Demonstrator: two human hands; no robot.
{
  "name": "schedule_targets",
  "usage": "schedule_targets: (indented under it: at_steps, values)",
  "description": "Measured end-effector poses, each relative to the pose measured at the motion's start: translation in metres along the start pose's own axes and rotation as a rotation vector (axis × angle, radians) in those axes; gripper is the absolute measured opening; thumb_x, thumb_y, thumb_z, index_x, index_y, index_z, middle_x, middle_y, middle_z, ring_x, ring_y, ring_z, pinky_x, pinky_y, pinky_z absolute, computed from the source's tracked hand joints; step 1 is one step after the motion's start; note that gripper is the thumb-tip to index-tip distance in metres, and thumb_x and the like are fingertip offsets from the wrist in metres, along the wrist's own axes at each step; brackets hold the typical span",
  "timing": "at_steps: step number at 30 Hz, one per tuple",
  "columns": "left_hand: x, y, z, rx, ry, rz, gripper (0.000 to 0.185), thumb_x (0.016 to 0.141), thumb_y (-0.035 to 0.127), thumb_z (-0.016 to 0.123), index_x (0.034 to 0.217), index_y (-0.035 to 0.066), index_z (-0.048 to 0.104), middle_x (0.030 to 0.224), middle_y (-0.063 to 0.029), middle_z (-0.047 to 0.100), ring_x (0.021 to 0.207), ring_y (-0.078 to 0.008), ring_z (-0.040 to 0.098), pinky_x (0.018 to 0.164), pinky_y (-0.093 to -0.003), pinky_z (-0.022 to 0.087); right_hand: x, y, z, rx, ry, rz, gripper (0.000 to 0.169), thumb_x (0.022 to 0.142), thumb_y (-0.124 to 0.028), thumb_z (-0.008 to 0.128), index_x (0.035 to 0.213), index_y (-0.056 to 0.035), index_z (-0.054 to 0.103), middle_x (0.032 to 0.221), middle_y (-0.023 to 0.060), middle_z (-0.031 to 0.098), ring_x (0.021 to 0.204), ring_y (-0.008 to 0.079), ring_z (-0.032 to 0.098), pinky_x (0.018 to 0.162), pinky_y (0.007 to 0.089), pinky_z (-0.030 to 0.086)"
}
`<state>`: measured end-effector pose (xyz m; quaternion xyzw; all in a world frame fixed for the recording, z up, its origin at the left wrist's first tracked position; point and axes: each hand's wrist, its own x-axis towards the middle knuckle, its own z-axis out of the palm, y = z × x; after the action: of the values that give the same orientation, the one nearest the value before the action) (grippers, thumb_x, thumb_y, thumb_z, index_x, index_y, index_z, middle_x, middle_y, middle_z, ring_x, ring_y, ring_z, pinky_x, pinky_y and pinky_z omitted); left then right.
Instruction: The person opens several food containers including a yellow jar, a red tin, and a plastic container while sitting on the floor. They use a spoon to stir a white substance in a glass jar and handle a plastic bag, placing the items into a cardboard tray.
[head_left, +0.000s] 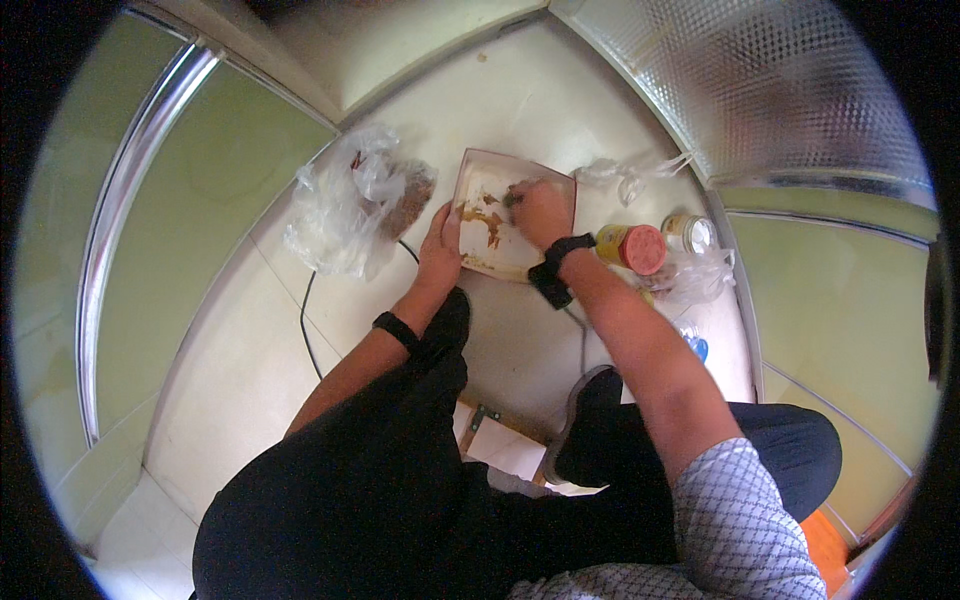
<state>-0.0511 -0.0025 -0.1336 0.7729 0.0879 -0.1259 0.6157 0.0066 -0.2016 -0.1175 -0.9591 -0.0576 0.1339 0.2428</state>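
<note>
A shallow, pale plastic box (514, 259) with a reddish rim is before me, its inside facing up. Brown, wet-looking residue (487, 225) streaks its floor. My left hand (442, 241) grips the box's left wall, thumb on the rim. Inside the box, at the upper right, is my right hand (541, 214), fingers bent down around a small dark-green thing (513, 198). That thing is mostly hidden by the fingers; it may be a scouring pad. A black band circles each wrist, and a dark block hangs from the right one.
Left of the box, a clear plastic bag (337, 217) holds reddish-brown stuff. To the right stand a red-lidded jar (630, 248), another jar (688, 233) and crumpled plastic bags (694, 276). A blue-and-clear item (694, 341) lies nearer me. Dark cords (305, 315) cross the pale floor; greenish cabinet fronts (217, 157) flank it.
</note>
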Motion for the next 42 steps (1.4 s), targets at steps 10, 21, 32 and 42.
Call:
schedule_targets:
  at_steps: [10, 21, 32, 42]
  values:
    - [-0.001, 0.000, -0.003, 0.055, -0.004, -0.001, 0.054, 0.107, 0.041, 0.039, 0.143, 0.002, 0.046, 0.133, -0.0258, 0.058, 0.125, -0.0382, 0.055, 0.107, -0.0395, 0.040, 0.016, 0.006, 0.013, 0.009, 0.030, -0.013, 0.019, 0.087, -0.012, 0.057, 0.090, 0.0009, 0.070, 0.093, 0.0266, 0.067, 0.089, 0.0418, 0.067, 0.079, 0.0512, 0.056]
    - [0.000, -0.004, -0.001, 0.041, -0.031, -0.015, 0.054, 0.107, 0.041, 0.038, 0.146, 0.003, 0.043, 0.139, -0.0256, 0.054, 0.130, -0.0383, 0.051, 0.109, -0.0395, 0.039, 0.006, 0.003, -0.002, -0.031, 0.107, 0.117, 0.020, 0.087, -0.015, 0.060, 0.096, -0.0010, 0.070, 0.094, 0.0246, 0.069, 0.092, 0.0406, 0.066, 0.083, 0.0507, 0.054]
    - [0.001, -0.008, -0.002, 0.047, -0.021, 0.024, 0.053, 0.107, 0.039, 0.041, 0.145, 0.002, 0.044, 0.139, -0.0259, 0.054, 0.129, -0.0371, 0.052, 0.108, -0.0387, 0.039, 0.006, -0.026, 0.026, 0.083, 0.148, 0.114, 0.020, 0.085, -0.018, 0.063, 0.090, -0.0001, 0.072, 0.092, 0.0247, 0.068, 0.091, 0.0422, 0.065, 0.081, 0.0486, 0.055]
    - [-0.001, 0.005, 0.007, 0.084, -0.060, 0.034, 0.054, 0.108, 0.039, 0.039, 0.145, 0.000, 0.043, 0.139, -0.0259, 0.053, 0.131, -0.0364, 0.051, 0.110, -0.0385, 0.037, 0.018, -0.010, 0.043, 0.021, 0.202, 0.140, 0.017, 0.081, -0.015, 0.065, 0.080, 0.0007, 0.071, 0.084, 0.0262, 0.069, 0.081, 0.0414, 0.068, 0.076, 0.0489, 0.056]
